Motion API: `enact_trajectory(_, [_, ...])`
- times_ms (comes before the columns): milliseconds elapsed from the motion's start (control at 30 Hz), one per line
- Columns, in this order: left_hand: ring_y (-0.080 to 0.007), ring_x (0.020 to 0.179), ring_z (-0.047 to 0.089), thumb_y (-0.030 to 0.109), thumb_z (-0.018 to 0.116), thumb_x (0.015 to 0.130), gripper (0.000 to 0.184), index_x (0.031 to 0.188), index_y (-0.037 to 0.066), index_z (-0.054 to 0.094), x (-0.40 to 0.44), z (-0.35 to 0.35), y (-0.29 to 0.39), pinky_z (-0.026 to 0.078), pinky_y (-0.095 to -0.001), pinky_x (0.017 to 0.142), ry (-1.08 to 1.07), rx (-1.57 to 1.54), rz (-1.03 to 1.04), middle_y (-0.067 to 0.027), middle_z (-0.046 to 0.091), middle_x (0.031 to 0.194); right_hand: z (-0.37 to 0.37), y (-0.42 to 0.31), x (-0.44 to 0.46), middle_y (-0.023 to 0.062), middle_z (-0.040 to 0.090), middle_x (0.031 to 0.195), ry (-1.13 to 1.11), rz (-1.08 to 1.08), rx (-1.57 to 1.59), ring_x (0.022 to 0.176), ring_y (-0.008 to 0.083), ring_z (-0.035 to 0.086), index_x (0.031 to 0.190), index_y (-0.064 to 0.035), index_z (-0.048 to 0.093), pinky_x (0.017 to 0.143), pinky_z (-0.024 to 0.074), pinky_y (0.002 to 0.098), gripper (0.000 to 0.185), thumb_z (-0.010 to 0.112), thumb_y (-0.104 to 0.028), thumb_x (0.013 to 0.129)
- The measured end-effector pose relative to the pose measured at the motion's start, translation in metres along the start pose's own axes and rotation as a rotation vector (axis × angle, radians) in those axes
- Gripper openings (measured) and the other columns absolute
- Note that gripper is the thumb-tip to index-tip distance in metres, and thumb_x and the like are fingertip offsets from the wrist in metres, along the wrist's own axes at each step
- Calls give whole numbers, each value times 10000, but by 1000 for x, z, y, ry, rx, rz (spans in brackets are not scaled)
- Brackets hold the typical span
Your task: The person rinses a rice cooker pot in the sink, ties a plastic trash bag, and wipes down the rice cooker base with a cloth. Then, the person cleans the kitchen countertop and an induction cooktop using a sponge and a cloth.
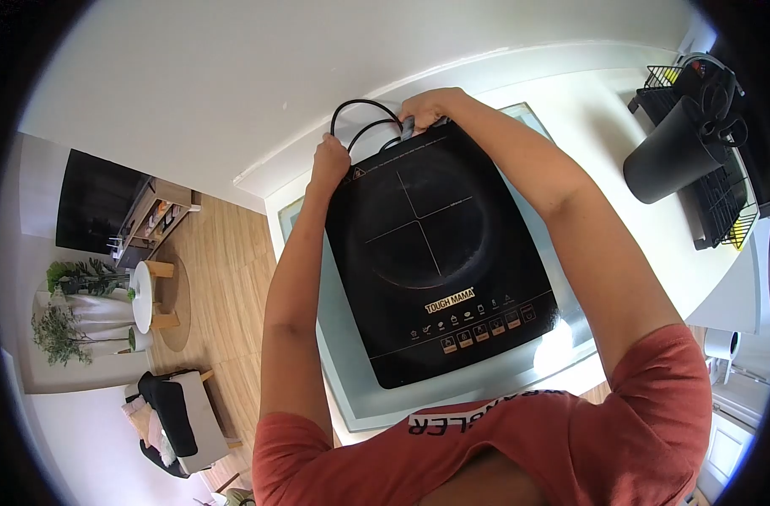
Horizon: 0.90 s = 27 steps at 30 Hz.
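Observation:
A black induction cooker (452, 219) with "TOUGH MAMA" lettering lies flat on a glass-like panel (364, 413), its control icons toward my body. Behind its far edge, a black power cord (364, 102) bends in loops. My left hand (329, 164) is at the cooker's far left corner, its fingers closed on the cord. At the far edge, my right hand (429, 108) is closed around a grey strip-like piece (408, 127) next to the cord. Exactly what that piece is cannot be made out, and some of the fingers are hidden.
A white wall (233, 84) rises just behind the cooker. To the right, a black utensil holder (672, 156) stands by a black wire rack (718, 207). Beyond the counter on the left are a wooden floor (225, 278), a round white table (143, 297) and a television (98, 202).

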<state>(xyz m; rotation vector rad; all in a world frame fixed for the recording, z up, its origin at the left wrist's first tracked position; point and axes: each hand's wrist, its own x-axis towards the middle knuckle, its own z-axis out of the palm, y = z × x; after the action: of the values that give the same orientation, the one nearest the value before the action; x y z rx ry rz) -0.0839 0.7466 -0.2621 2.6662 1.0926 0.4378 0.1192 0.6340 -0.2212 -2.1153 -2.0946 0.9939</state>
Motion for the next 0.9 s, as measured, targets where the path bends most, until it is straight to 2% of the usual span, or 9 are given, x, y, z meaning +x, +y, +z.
enact_trajectory(100, [-377, 902, 587, 87, 457, 722, 252, 846, -73, 607, -1, -19, 9, 459, -424, 763, -270, 156, -46, -269, 596, 947, 5, 7, -2, 94, 631, 887, 32, 69, 12, 832, 252, 583, 967, -53, 612, 672, 449, 372, 307, 687, -157, 688])
enact_trajectory(167, [-372, 918, 585, 97, 458, 711, 278, 863, -78, 611, 1, -32, 17, 458, -420, 771, -413, 191, -16, -272, 592, 958, 3, 6, -15, 109, 630, 898, 341, 22, -154, 870, 284, 593, 935, -46, 605, 675, 466, 379, 335, 725, -218, 674])
enact_trajectory(267, [-368, 934, 584, 107, 465, 681, 346, 933, -78, 613, 7, -40, 21, 463, -404, 763, -600, 241, 37, -284, 579, 985, -21, -18, -45, 133, 625, 909, 493, 179, -184, 899, 314, 589, 960, -51, 601, 712, 471, 399, 416, 748, -285, 649])
enact_trajectory(400, [-328, 737, 608, 106, 466, 687, 273, 822, -65, 630, 18, -38, 23, 460, -393, 632, -785, 287, -4, -235, 613, 825, -29, -45, -46, 125, 575, 956, 737, 161, -11, 914, 274, 553, 1014, -99, 598, 774, 439, 373, 434, 745, -277, 646])
enact_trajectory(467, [-306, 659, 602, 108, 469, 688, 251, 779, -62, 630, 20, -35, 23, 451, -388, 584, -861, 294, -51, -213, 614, 756, -3, -35, -7, 106, 520, 967, 861, -352, 0, 952, 262, 514, 1000, -100, 599, 786, 429, 339, 406, 715, -310, 673])
enact_trajectory(600, [-243, 557, 550, 144, 496, 699, 224, 716, -48, 611, 24, -40, 32, 420, -373, 510, -935, 337, -71, -154, 575, 636, 15, -35, 0, 98, 483, 907, 953, -471, -76, 912, 261, 504, 875, -67, 609, 775, 438, 310, 172, 648, -139, 724])
enact_trajectory(700, [-220, 544, 534, 195, 535, 706, 242, 704, -36, 608, 26, -30, 13, 413, -367, 493, -997, 344, -58, -139, 572, 626, 10, -49, -14, 111, 496, 898, 778, -122, 427, 889, 270, 520, 791, -45, 578, 755, 460, 344, 96, 577, 5, 709])
enact_trajectory(800, [-199, 543, 526, 255, 581, 706, 284, 712, -26, 616, 34, -18, 1, 404, -370, 485, -1003, 396, -15, -122, 588, 652, 13, -24, -23, 102, 555, 932, 847, -48, -131, 869, 294, 565, 759, -43, 542, 696, 477, 353, 26, 542, -44, 733])
enact_trajectory(900, [-201, 595, 551, 379, 553, 773, 422, 746, -36, 626, 34, -19, -15, 452, -352, 515, -925, 370, -46, -116, 605, 705, -11, 4, -80, 178, 550, 1067, 875, 289, -93, 954, 344, 559, 963, -14, 564, 811, 457, 409, 214, 501, -86, 771])
